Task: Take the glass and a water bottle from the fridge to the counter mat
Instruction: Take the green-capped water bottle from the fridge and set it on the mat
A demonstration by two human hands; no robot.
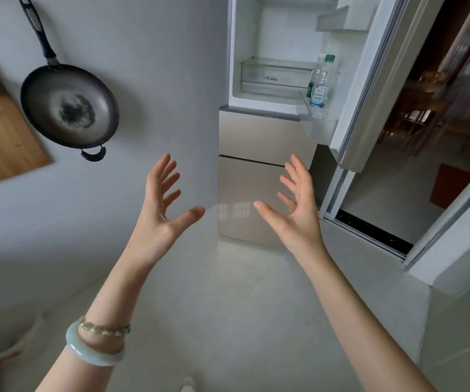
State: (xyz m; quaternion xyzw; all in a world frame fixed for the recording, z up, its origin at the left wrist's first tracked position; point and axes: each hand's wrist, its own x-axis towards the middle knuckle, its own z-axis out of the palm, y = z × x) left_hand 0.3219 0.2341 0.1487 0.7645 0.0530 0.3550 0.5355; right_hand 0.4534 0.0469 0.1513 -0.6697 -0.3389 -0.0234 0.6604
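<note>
The fridge (264, 137) stands ahead with its upper door (369, 89) swung open to the right. A clear water bottle (322, 80) with a green cap stands upright in the door's lower shelf. I cannot make out a glass anywhere. My left hand (161, 205) and my right hand (296, 205) are raised in front of the fridge's lower drawers, palms facing each other, fingers spread, holding nothing. Both are well below and short of the bottle. The counter mat is out of view.
A black frying pan (68, 106) hangs on the grey wall at left, beside a wooden board (2, 131). A sliding doorway (397, 193) to a dim room lies at right. Pale tiled floor (228, 292) stretches below my arms.
</note>
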